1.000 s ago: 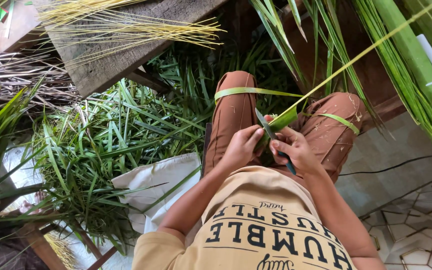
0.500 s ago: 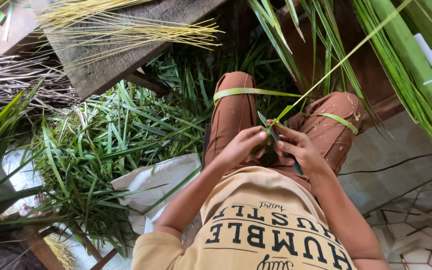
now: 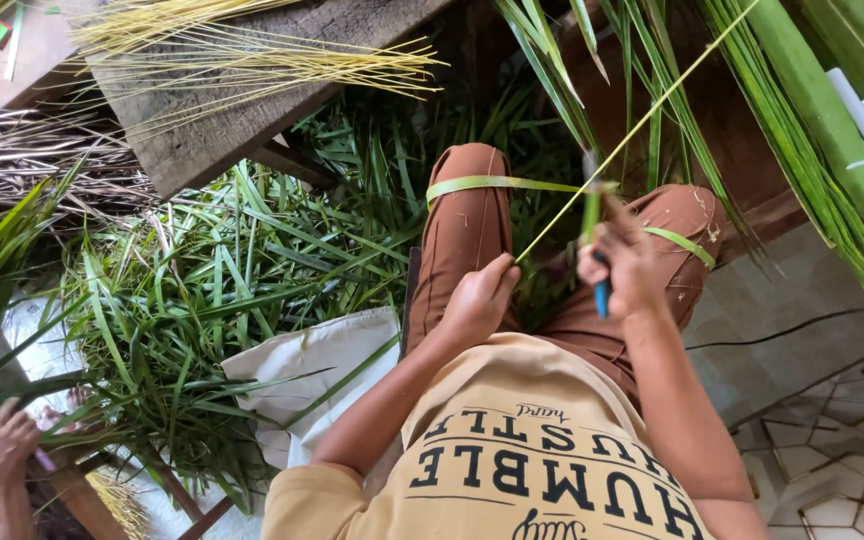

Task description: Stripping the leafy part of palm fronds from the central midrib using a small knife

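Left hand (image 3: 480, 295) closed on the lower end of a thin leaf rib (image 3: 642, 120), which slanted up and away to the right, above the knees. Right hand (image 3: 624, 268) clamped around a blue-handled knife (image 3: 602, 297), fist just beside the rib, blade hidden among the green. Hands near each other but not touching. Two brown-trousered legs below, one green leaf strip (image 3: 497, 183) draped across the left knee, another (image 3: 682, 243) over the right. Heap of cut green leaves (image 3: 202, 290) on the floor to the left, too many to count. One white sack (image 3: 312, 370) beside the heap, contents not visible. Bundle of yellow ribs (image 3: 252, 60) lying on one wooden plank (image 3: 242, 125). Another person's hand (image 3: 4, 445) at the lower left edge.
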